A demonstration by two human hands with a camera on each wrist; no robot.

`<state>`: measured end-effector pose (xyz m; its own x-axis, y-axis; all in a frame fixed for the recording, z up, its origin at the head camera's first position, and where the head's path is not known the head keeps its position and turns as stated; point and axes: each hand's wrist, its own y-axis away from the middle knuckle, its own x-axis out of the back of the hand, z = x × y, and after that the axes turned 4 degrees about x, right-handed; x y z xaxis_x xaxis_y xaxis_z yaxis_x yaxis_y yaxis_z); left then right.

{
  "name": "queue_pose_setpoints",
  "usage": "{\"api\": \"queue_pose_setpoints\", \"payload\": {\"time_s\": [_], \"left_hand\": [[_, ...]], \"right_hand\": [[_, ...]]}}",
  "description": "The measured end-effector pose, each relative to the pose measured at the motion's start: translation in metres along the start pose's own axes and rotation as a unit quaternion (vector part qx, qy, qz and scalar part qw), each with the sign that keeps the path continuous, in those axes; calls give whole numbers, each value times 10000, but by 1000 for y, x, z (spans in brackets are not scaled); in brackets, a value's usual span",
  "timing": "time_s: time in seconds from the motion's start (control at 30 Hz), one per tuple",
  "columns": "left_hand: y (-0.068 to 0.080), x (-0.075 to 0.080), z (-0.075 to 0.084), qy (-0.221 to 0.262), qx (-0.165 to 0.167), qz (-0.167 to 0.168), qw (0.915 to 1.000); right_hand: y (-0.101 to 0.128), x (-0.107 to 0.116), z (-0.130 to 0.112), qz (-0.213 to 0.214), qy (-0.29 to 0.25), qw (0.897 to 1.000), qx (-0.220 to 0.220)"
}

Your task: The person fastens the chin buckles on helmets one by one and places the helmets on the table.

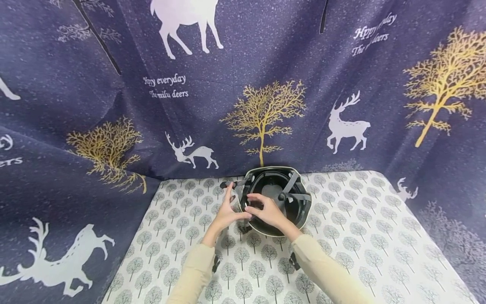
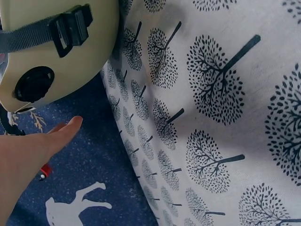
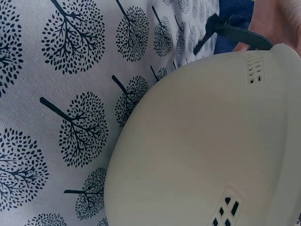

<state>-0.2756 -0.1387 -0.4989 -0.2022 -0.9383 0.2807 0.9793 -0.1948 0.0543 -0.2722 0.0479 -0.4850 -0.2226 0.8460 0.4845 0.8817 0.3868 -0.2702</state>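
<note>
Sleeves (image 1: 322, 266) nearest; hands (image 1: 225, 213) (left wide, right (image 1: 268, 210) curved, hold unclear) at left side of upturned helmet (image 1: 274, 191).

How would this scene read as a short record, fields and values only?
object: cream hard-shelled helmet, black interior, opening upward
inside: grey webbing straps
left hand: at the helmet's left rim; grip unclear
right hand: thumb and index finger curved at the same rim; grip unclear
surface: white cloth printed with dark trees
backdrop: dark blue deer-print fabric
</note>
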Motion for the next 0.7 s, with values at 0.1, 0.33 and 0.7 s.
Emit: {"api": "queue_pose_setpoints", "payload": {"time_s": [0.1, 0.33, 0.7], "left_hand": [[2, 0, 3, -74, -17, 64, 10000], [4, 4, 10, -130, -62, 245, 9996], [15, 8, 40, 272, -336, 146, 9990]], "right_hand": [[2, 1, 2, -56, 65, 9999, 57], [8, 5, 3, -319, 245, 9990, 183], [16, 3, 0, -608, 951, 9933, 239]]}}
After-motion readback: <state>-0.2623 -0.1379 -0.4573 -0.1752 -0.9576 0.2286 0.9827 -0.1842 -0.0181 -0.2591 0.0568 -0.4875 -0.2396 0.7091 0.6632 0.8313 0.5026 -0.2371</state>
